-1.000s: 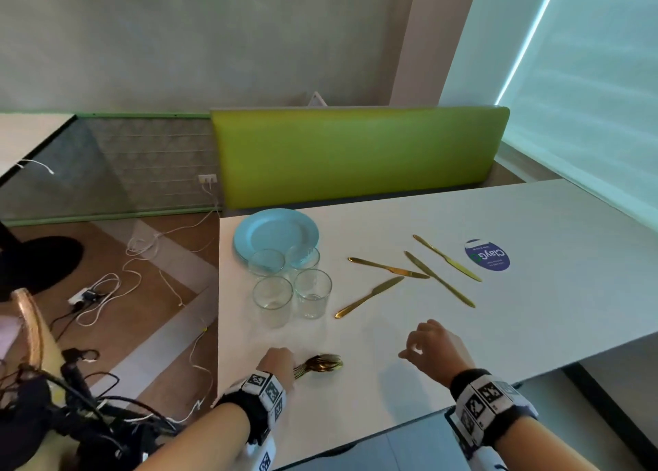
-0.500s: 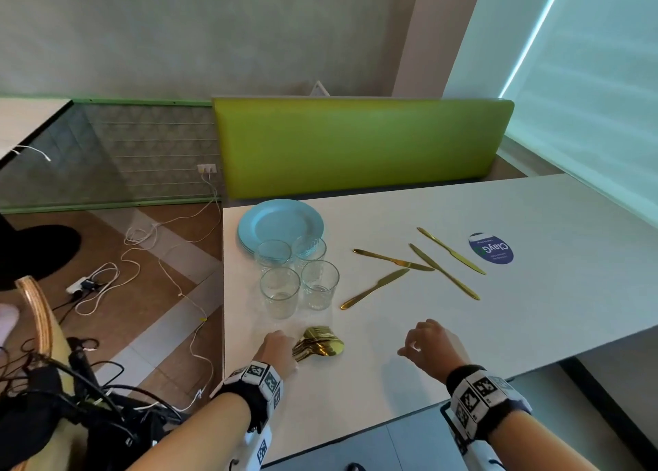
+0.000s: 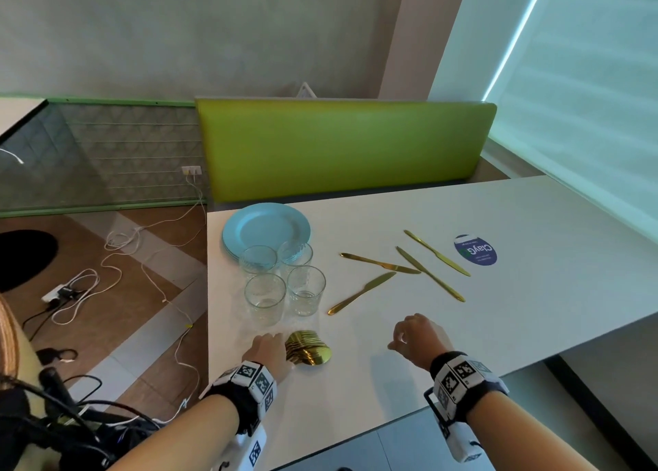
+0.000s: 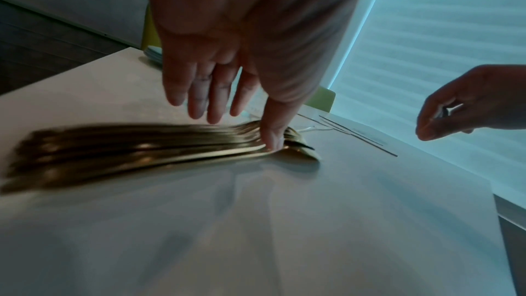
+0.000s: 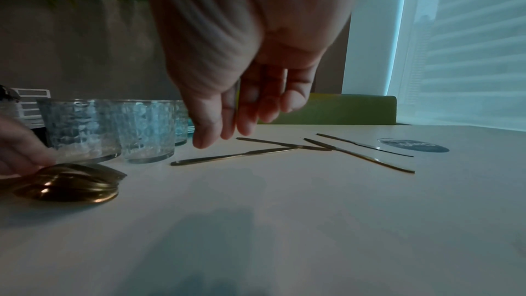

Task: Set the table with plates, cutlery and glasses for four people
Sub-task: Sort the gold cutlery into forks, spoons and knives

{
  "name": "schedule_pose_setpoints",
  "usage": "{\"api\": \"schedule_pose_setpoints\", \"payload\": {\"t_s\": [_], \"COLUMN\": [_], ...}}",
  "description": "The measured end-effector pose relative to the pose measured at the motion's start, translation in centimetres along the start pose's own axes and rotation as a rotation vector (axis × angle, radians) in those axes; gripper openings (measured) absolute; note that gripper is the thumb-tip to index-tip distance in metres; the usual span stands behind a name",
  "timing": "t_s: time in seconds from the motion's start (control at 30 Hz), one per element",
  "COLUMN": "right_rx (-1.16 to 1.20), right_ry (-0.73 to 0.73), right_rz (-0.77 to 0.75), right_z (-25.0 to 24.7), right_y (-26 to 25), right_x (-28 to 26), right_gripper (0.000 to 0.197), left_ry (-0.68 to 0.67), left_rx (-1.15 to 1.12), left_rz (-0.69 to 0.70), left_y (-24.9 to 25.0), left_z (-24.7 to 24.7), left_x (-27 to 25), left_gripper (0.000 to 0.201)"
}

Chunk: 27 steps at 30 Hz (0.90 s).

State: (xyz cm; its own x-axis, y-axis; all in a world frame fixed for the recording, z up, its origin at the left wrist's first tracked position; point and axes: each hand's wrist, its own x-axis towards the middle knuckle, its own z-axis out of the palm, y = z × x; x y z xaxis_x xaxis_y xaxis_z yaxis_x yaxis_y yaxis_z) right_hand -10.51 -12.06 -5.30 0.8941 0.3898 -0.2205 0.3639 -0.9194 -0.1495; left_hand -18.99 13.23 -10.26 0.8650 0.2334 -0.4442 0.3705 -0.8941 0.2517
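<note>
Here the left hand lies over a bundle of gold metal spoons on the white desk, near its front-left edge. In the left wrist view the thumb presses down on the spoon necks while the other fingers stretch out straight above the handles, not wrapped round them; the handles look blurred there. The spoon bowls fan out to the right of the hand, stacked one on another.

The right hand hovers just above the desk, right of the spoons and apart from them. Its fingers hang loosely curled, thumb close to the fingertips, and it holds nothing.

Just behind the spoons stand four clear ribbed drinking glasses in a tight two-by-two cluster, upright. Behind them, at the far-left corner of the desk, sits a stack of light blue round plates; the back pair of glasses stands right by the stack's near rim, and whether they touch it I cannot tell.

Four gold table knives lie scattered flat in the middle of the desk, right of the glasses, two of them meeting at the tips. Beyond the knives is a round blue sticker on the desk surface. A green padded bench back runs along the far side
</note>
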Motion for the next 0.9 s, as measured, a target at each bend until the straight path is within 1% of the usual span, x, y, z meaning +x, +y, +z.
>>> {"api": "schedule_pose_setpoints", "payload": {"t_s": [0.13,0.3,0.37,0.5,0.6,0.77,0.9], "right_rx": [-0.002,-0.002,0.000,0.021,0.044,0.055,0.042], "right_ry": [0.000,0.010,-0.001,-0.028,-0.042,-0.076,-0.109], "right_rz": [0.046,0.117,0.137,0.167,0.177,0.150,0.106], "right_z": [-1.5,-3.3,-3.9,-5.1,-6.1,-7.5,-7.8], "right_y": [1.3,3.9,5.2,8.3,10.8,14.2,15.8], "right_x": [0.6,1.9,2.5,4.7,6.5,9.7,11.9], "right_gripper": [0.026,0.025,0.024,0.022,0.020,0.018,0.015], "left_ry": [-0.030,-0.028,-0.027,-0.047,-0.066,-0.077,-0.093], "left_rx": [0.069,0.052,0.052,0.077,0.121,0.145,0.195], "left_rz": [0.025,0.210,0.242,0.187,0.118,-0.039,-0.084], "left_y": [2.7,9.3,12.0,15.8,17.3,18.5,19.2], "left_z": [-2.1,-4.6,-5.2,-5.3,-4.9,-4.0,-3.5], "left_x": [0.0,1.5,3.0,6.8,9.1,12.2,13.3], "left_gripper": [0.048,0.042,0.041,0.037,0.032,0.029,0.031]}}
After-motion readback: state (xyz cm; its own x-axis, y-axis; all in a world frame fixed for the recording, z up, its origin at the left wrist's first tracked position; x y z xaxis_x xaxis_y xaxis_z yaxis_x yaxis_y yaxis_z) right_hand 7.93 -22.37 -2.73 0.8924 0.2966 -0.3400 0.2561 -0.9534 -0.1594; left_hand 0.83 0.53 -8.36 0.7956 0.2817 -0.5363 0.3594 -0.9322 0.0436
